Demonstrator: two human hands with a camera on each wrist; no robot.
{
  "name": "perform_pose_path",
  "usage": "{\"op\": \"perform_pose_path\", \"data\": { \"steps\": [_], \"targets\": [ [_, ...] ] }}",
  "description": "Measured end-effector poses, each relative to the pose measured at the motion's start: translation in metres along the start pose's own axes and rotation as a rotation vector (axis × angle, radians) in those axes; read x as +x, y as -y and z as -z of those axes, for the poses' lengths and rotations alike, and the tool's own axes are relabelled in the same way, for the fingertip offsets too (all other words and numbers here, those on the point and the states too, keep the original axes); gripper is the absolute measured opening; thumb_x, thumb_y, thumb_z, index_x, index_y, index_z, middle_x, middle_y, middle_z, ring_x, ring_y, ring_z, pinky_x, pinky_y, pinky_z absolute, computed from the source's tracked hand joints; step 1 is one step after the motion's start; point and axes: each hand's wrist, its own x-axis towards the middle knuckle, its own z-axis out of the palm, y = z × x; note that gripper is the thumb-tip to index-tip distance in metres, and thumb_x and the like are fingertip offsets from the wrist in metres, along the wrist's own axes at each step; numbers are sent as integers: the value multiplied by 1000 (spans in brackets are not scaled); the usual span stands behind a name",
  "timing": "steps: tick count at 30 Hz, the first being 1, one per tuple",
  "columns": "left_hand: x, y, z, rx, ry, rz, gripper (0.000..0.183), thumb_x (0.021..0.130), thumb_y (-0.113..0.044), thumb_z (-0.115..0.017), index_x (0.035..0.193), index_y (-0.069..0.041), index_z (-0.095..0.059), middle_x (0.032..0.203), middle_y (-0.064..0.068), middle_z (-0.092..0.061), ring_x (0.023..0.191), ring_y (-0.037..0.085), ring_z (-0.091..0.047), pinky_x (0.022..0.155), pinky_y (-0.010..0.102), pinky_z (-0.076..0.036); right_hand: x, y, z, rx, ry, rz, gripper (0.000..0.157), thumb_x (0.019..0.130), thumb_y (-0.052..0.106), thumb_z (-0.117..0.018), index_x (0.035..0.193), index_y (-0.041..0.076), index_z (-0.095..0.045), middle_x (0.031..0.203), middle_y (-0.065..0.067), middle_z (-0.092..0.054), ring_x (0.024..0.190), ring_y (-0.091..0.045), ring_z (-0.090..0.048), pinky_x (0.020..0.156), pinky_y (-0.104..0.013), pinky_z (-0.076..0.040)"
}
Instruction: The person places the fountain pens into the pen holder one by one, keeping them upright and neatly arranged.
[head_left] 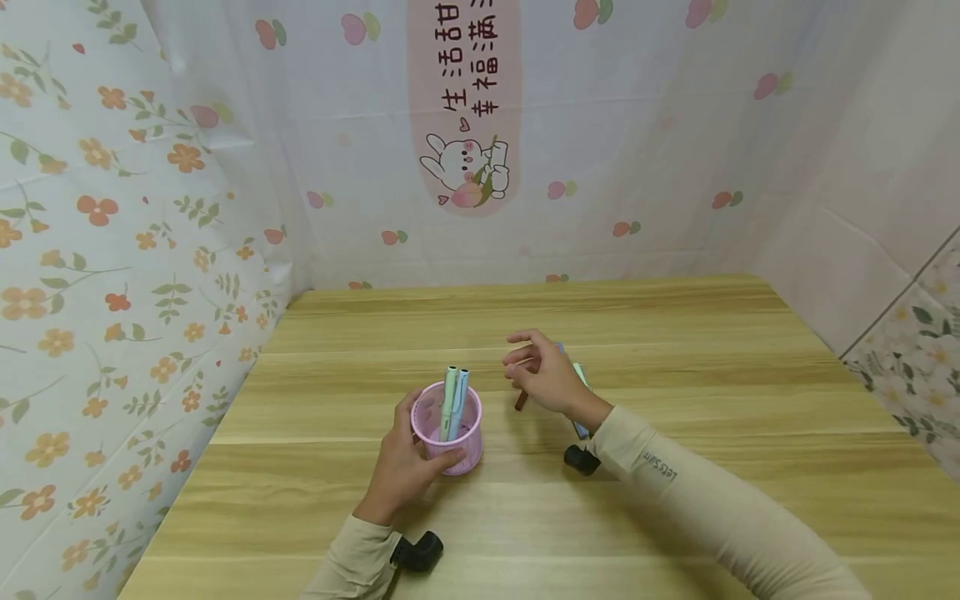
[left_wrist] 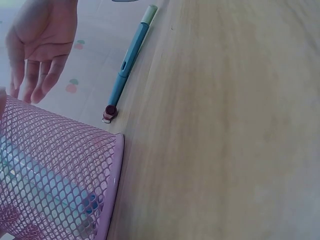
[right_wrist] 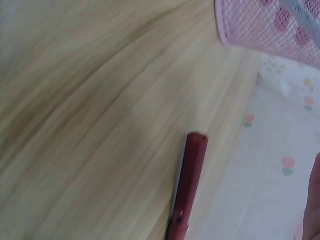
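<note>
A pink mesh pen holder [head_left: 467,457] stands on the table, and my left hand [head_left: 401,467] grips its side, fingers around the far wall and thumb at the front. Inside lean a pale green pen [head_left: 449,390] and a light blue pen [head_left: 461,402]. To the right, my right hand [head_left: 551,375] hovers over more pens with loosely bent fingers and holds nothing. A dark red pen [right_wrist: 190,180] lies below it; a pale green one [head_left: 581,373] and a blue one [head_left: 581,430] show partly from behind the hand and wrist.
The wooden table [head_left: 337,333] meets a patterned cloth [head_left: 330,150] hanging behind it, with more cloth at both sides. Black wrist cameras sit under the left wrist [head_left: 418,552] and right wrist [head_left: 581,459].
</note>
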Motion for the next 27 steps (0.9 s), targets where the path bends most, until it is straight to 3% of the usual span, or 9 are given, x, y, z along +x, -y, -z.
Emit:
{"op": "perform_pose_path", "data": {
  "steps": [8,16,27],
  "targets": [
    [0,-1,1,4,1,-7,97,66,-17,-90,141,-5,-31,125,24,-57,109,38,-59,91,52,-47,1,-6,15,15,-7,-82,40,95,-2,-55,134,0,-46,112,-24,-61,96,-33,-65,80,-48,-54],
    [0,-1,1,10,0,-5,97,66,-16,-90,141,-5,-31,125,24,-56,110,38,-58,91,52,-47,1,-15,30,26,-22,-147,38,97,1,-52,134,1,-45,117,-27,-58,102,-38,-62,84,-53,-52],
    [-1,-1,1,22,-8,-12,97,65,-17,-90,141,-4,-31,125,24,-57,110,38,-58,92,53,-46,-2,-25,52,-25,-31,-200,42,98,6,-53,137,0,-41,121,-30,-55,103,-43,-61,84,-48,-53]
  ]
}}
